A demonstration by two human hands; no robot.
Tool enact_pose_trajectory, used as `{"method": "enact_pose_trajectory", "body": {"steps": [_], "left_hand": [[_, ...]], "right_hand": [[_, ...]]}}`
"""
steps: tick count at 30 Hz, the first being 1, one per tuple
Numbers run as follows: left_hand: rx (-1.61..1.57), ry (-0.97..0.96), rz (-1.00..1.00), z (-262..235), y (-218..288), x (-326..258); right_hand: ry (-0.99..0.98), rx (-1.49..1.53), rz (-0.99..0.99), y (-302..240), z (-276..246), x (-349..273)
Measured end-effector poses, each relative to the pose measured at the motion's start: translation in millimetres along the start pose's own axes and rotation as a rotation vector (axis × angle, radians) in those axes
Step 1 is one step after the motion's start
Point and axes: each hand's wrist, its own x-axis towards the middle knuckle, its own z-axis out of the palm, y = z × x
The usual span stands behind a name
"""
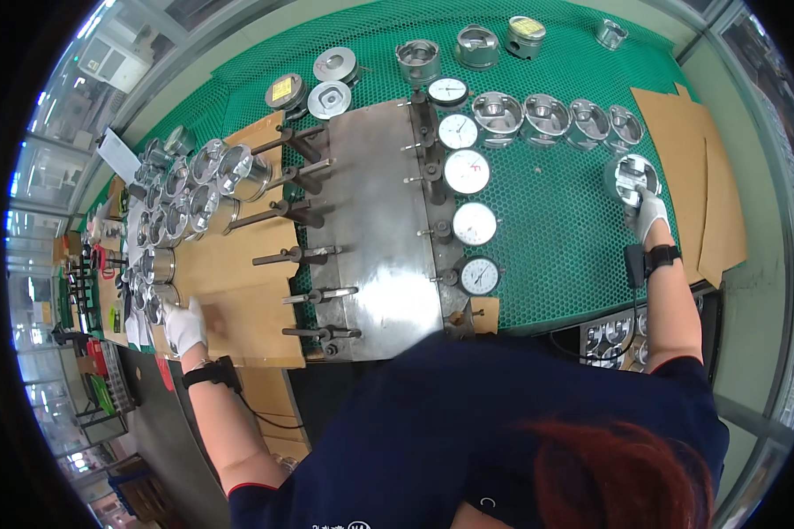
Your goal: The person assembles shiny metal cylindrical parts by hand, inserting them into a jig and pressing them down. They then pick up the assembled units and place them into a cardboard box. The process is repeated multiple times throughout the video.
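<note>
At the right side of the bench, my right hand point(648, 213) in a white glove grips a shiny metal piston point(633, 180) by its near edge. The piston's hollow underside faces up. Far to the left, my white-gloved left hand point(185, 327) is beside the nearest piston point(156, 306) of a group on brown cardboard point(238, 300). Its thumb stands apart from the fingers, and the fingertips reach the piston's side. Several upturned pistons point(546, 118) stand in a row beyond my right hand.
A steel plate point(375, 203) with clamp-like metal fixtures point(302, 213) runs down the middle. Several round dial gauges point(467, 172) line its right side. More pistons point(417, 62) stand at the back on green mesh matting point(556, 238). Cardboard sheets point(701, 185) lie at the right edge.
</note>
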Motion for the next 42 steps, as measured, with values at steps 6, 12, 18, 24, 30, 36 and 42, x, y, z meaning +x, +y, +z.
{"method": "enact_pose_trajectory", "body": {"steps": [6,12,18,24,30,36,42], "left_hand": [[0.068,-0.155,0.006,35,-36,16],[-0.089,-0.099,-0.130,54,-61,35],[-0.445,-0.287,-0.045,12,-54,-22],[-1.026,-0.520,-0.250,-58,18,-96],[-1.436,-0.808,0.247,-122,97,-184],[-1.315,-1.315,0.214,-114,131,-205],[-0.868,-0.347,1.176,-81,160,-202]], "right_hand": [[0.165,-0.042,0.071,-19,-48,114],[0.321,-0.030,-0.304,4,-26,96],[0.045,-0.108,-0.592,17,44,-60],[-0.289,-0.204,-0.833,4,124,-241],[-1.229,-0.517,-0.780,44,215,-366],[-1.028,-0.560,-1.185,92,238,-374],[-0.764,-0.829,-1.444,89,251,-366]]}}
